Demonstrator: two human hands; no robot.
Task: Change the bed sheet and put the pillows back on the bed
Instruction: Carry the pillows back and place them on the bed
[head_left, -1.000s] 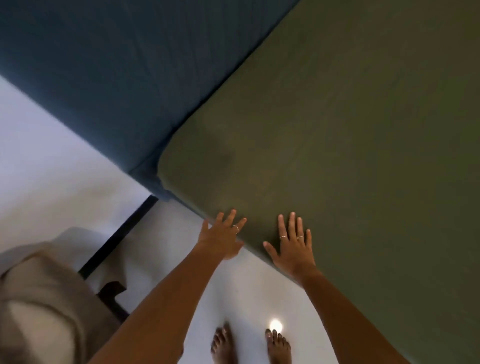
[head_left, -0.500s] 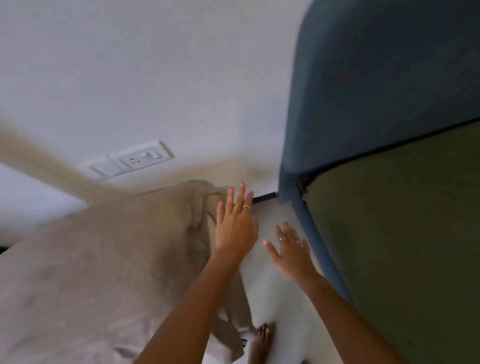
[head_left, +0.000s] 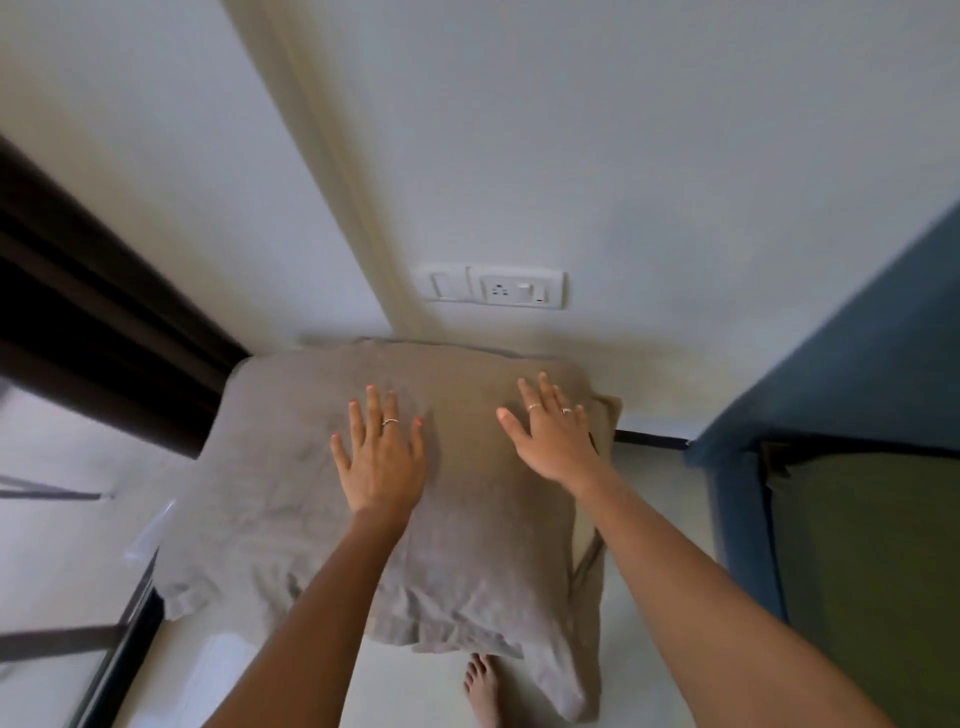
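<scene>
A bare foot stood on the pale floor. Above it, both hands hovered over or lay on a beige pillow — contact could not be told. The left hand and right hand were spread, fingers straight, gripping nothing. Beyond, a wall socket; to the right, the blue headboard and the green sheet — well apart from the pillow.
</scene>
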